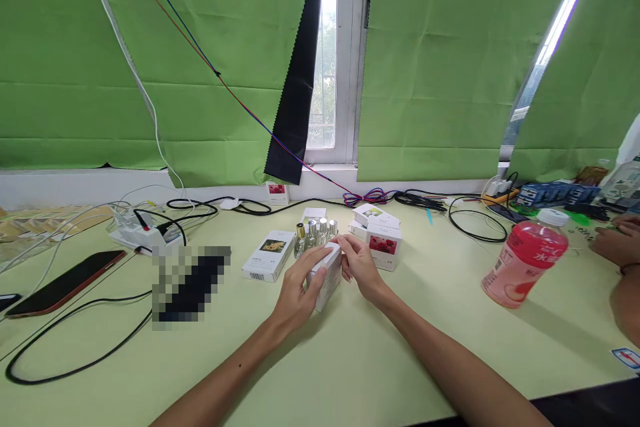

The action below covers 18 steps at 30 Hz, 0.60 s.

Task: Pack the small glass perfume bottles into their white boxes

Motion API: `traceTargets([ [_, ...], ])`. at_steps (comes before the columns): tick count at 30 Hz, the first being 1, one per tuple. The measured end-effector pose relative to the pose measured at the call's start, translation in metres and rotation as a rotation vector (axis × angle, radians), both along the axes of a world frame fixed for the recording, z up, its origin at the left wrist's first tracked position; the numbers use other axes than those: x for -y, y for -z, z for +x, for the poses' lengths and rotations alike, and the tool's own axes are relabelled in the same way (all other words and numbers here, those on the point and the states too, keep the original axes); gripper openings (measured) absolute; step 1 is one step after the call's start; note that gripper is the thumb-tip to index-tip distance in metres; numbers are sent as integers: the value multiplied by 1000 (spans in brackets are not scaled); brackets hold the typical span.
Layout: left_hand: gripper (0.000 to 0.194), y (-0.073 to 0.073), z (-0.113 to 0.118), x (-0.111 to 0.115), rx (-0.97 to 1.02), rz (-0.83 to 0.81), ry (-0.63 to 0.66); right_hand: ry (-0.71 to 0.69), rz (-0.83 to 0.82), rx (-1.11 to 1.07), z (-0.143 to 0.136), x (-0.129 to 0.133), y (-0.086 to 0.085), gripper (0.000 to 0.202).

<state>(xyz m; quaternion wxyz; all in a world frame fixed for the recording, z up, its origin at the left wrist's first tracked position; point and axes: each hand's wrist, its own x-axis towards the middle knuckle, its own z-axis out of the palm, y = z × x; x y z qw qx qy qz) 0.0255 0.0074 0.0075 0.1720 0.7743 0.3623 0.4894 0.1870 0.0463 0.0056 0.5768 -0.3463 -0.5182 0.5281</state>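
Note:
My left hand (299,287) is wrapped round a small white carton (327,288) with printed sides, which stands on the table. My right hand (361,265) has its fingertips pinched at the carton's top right edge; the exact grip is partly hidden. Just behind the carton stand several small glass bottles (314,235), one with a gold cap and others with silver caps. On their left lies a flat white box (270,255) with a yellow flower picture. Behind my right hand is a white box (384,247) with a red picture, beside a box with a pale green picture (375,215).
A pink drink bottle (525,259) stands on the right, near another person's hand (619,240). Phones (67,282), a power strip (145,235) and black cables (80,363) occupy the left. A small box (277,193) leans by the wall, and a cable bundle (419,201) runs along the back.

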Motion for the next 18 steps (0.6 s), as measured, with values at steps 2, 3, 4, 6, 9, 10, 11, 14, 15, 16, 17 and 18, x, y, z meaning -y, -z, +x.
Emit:
traceTargets([
  [2, 43, -1, 0, 1, 14, -16, 17, -1, -1, 2, 0, 0, 0, 42],
  [3, 43, -1, 0, 1, 20, -23, 24, 0, 1, 3, 0, 0, 0, 42],
  [4, 44, -1, 0, 1, 25, -31, 30, 1, 5, 4, 0, 0, 0, 42],
  [6, 44, -2, 1, 2, 36, -45, 36, -1, 13, 4, 0, -1, 1, 42],
  [9, 43, -2, 2, 2, 49, -54, 37, -7, 22, 0, 0, -2, 2, 41],
  [10, 43, -2, 2, 2, 51, -55, 37, -7, 22, -2, 0, -2, 3, 41],
  [11, 43, -2, 2, 2, 52, -54, 38, -6, 23, -3, 0, -2, 3, 41],
  [14, 43, -2, 1, 1, 52, -55, 41, 0, 26, 1, 0, -2, 3, 41],
  [15, 43, -2, 1, 1, 51, -56, 41, 1, 26, 5, 0, -2, 3, 40],
  [16, 44, -2, 1, 1, 49, -57, 41, 3, 26, 8, 0, -2, 2, 40],
  [17, 44, -2, 1, 1, 47, -58, 38, 4, 24, 10, 0, -2, 2, 40],
  [18, 44, -2, 1, 1, 45, -57, 36, 5, 22, 11, 0, -2, 2, 40],
])
